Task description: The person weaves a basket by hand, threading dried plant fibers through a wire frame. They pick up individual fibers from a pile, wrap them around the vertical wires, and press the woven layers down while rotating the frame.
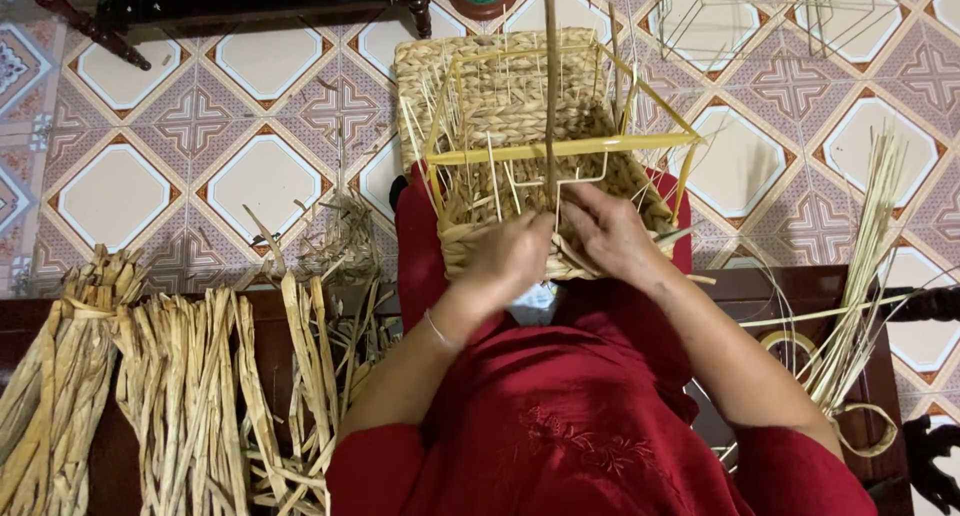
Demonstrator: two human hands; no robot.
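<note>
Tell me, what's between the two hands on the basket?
In the head view, a wire upright of the basket's frame stands between the left hand and the right hand, over woven straw.

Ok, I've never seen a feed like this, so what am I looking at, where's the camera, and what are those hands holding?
One camera, worn on the person's head, looks down at their lap. There is no machine, only two bare hands. The left hand and the right hand press on the near edge of a half-woven straw basket built around a yellow wire frame. Dried reed bundles lie on the dark bench at the person's left, loose pale strands at their right. The floor is patterned tile.
</note>
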